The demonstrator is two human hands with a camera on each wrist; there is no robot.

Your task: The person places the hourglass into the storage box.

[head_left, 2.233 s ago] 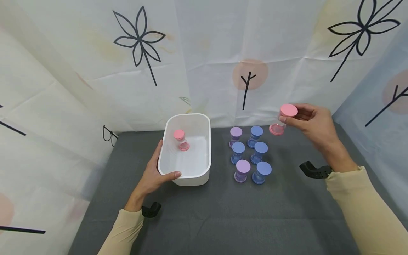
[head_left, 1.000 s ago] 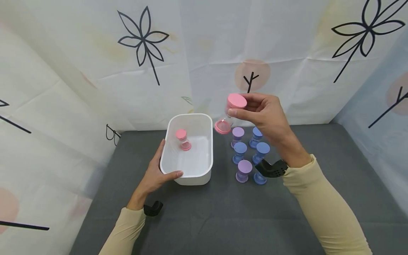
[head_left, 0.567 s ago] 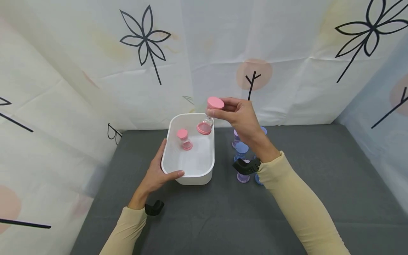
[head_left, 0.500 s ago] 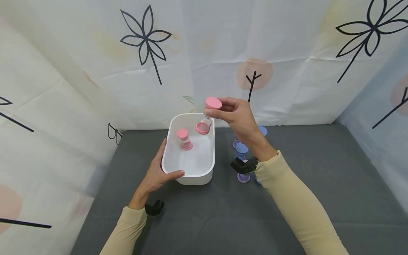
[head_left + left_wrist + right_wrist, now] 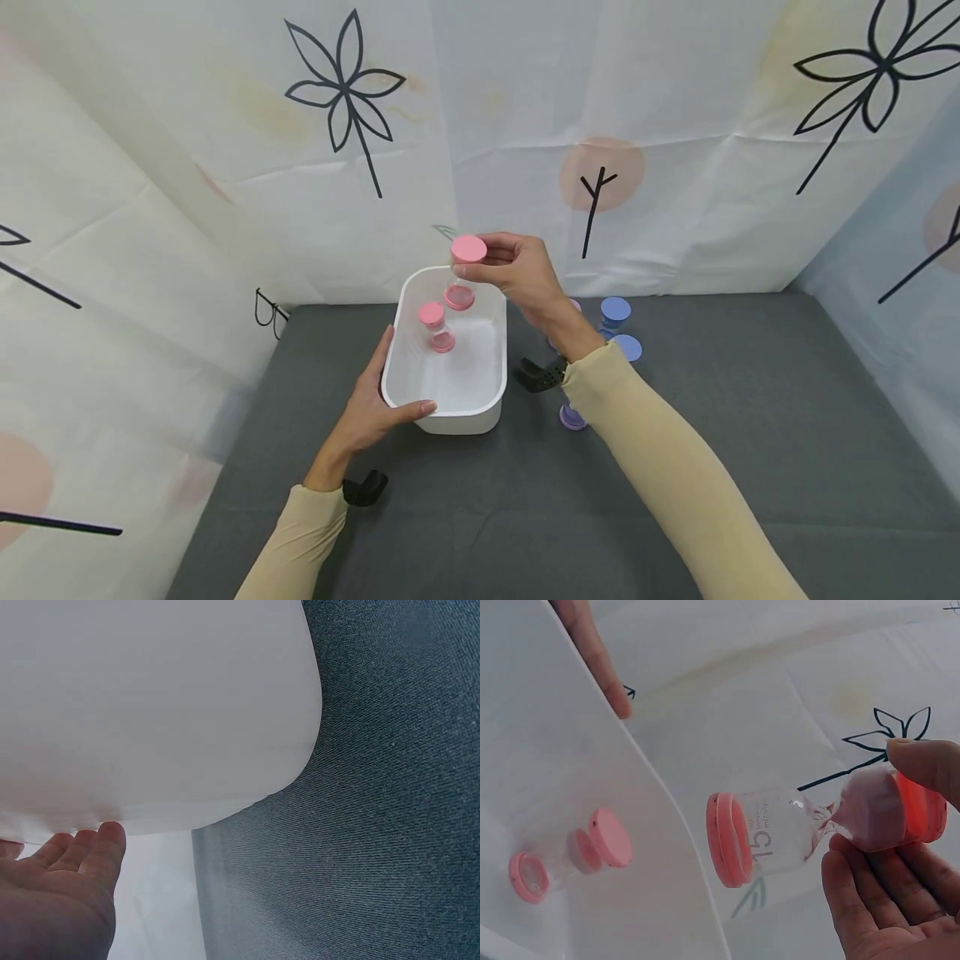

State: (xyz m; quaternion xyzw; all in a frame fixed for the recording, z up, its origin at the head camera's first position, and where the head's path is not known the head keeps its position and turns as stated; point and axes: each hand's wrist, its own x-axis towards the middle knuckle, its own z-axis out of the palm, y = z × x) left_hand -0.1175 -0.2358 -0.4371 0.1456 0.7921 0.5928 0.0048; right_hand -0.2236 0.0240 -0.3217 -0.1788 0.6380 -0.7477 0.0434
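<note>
My right hand (image 5: pixel 521 271) pinches a pink-capped sand timer (image 5: pixel 468 248) by its upper end, over the far part of a white plastic bin (image 5: pixel 459 423). The right wrist view shows "15" printed on its glass bulb, and pink sand at the thumb end. Inside the bin a second pink sand timer (image 5: pixel 611 838) stands on the floor, apart from the held one. My left hand (image 5: pixel 367 408) rests against the bin's near left corner, thumb at the near rim. In the left wrist view its extended fingers (image 5: pixel 103 851) touch the outer wall.
Right of the bin, my right forearm partly hides a group of blue sand timers (image 5: pixel 615 310) and purple sand timers (image 5: pixel 572 418). They stand on a dark grey cloth-covered table (image 5: pixel 465 533). A white patterned fabric backdrop (image 5: pixel 495 100) rises behind the table's far edge.
My right hand has carried the pink sand timer leftward, from right of the blue and purple timers to over the bin. The left hand has kept its place at the bin.
</note>
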